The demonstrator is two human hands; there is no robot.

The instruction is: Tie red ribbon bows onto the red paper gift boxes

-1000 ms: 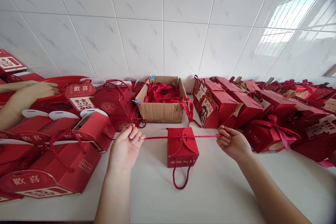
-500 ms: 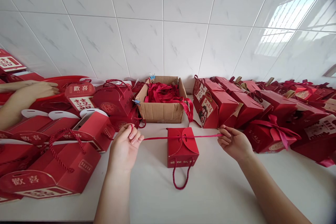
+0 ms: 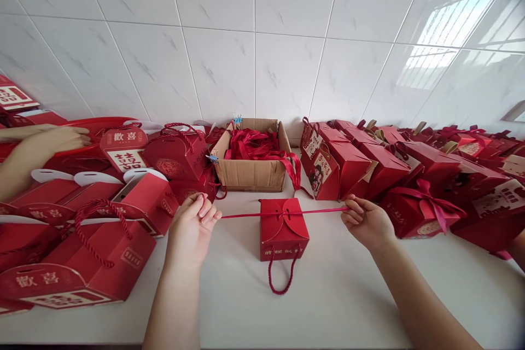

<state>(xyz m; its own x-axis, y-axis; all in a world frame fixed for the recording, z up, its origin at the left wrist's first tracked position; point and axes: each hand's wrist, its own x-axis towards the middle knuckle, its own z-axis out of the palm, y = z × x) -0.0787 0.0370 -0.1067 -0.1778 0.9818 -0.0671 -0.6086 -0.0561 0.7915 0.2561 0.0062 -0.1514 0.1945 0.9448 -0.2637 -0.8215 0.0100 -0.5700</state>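
Note:
A small red gift box (image 3: 284, 235) stands on the white table between my hands, its curved top flaps folded shut. A twisted rope handle (image 3: 281, 289) hangs off its front onto the table. Across the top runs a narrow red ribbon (image 3: 241, 215), passing by the two slots and drawn straight out to both sides. My left hand (image 3: 196, 224) is closed, pinching the ribbon's left end. On the other side my right hand (image 3: 368, 221) pinches the right end between thumb and fingers. Neither hand touches the box.
Behind the box, a cardboard box (image 3: 251, 175) holds loose red ribbons, some spilling over its corner. Red gift boxes (image 3: 96, 262) crowd the left; more gift boxes (image 3: 389, 167) line the right, one with a ribbon bow (image 3: 426, 202). Another person's hand (image 3: 61, 139) rests near a red basin (image 3: 98, 127).
My hands keep the ribbon stretched across the box, with my left hand shifted slightly left. At the right edge, part of another person's arm has come into view.

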